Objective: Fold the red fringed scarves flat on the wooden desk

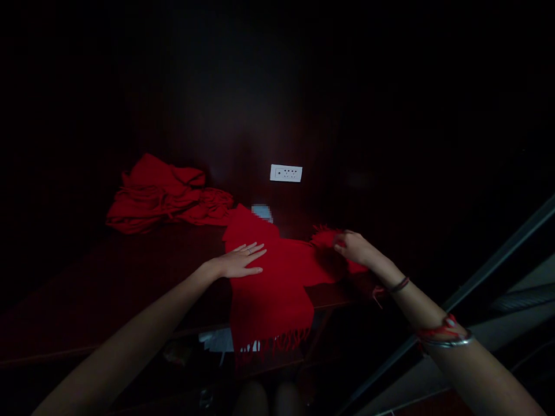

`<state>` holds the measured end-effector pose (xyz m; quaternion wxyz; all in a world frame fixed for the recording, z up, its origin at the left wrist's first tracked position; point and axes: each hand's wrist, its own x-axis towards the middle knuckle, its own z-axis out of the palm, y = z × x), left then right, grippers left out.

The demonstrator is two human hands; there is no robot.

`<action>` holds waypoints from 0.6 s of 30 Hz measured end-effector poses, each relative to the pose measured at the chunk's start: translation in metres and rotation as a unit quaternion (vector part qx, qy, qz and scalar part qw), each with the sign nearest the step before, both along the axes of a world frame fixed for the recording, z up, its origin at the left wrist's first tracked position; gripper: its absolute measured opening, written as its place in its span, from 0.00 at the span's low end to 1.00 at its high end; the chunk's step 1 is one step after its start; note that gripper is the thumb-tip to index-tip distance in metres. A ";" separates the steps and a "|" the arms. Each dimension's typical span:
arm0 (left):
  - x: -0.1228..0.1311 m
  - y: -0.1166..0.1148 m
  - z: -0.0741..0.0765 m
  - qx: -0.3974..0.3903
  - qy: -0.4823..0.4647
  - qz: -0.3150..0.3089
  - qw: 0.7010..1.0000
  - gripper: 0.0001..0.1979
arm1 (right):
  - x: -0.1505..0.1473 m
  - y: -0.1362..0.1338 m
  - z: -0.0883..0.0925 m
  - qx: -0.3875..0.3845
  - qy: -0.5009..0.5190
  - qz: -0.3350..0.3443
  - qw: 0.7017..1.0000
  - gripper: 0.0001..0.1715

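Observation:
A red fringed scarf [273,289] lies across the dark desk, one end hanging over the front edge with its tassels down. My left hand [243,261] rests flat on the scarf near its left side, fingers spread, a ring on one finger. At the right, my right hand [353,248] has its fingers closed on another part of the same red cloth, where it is bunched and fringe sticks up. Dim light blurs the folds under that hand.
A heap of red scarves [160,199] sits at the back left of the desk [130,277]. A white wall socket [286,173] is behind, with a pale blurred item [262,212] below it. White material [217,340] shows under the front edge. A metal rail [498,254] slants at right.

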<state>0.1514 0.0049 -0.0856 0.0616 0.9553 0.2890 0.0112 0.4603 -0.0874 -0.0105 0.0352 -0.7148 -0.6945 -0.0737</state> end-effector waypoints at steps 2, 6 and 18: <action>0.000 0.000 0.000 -0.006 -0.009 -0.001 1.000 0.33 | -0.015 0.017 -0.004 0.021 -0.018 -0.038 0.999 0.26; -0.002 -0.001 -0.002 0.007 -0.025 0.014 1.000 0.32 | -0.032 0.049 -0.031 -0.035 -0.055 -0.117 0.991 0.28; -0.002 0.001 -0.006 0.022 -0.019 0.026 0.999 0.31 | 0.033 0.052 0.026 0.194 -0.116 -0.100 0.969 0.21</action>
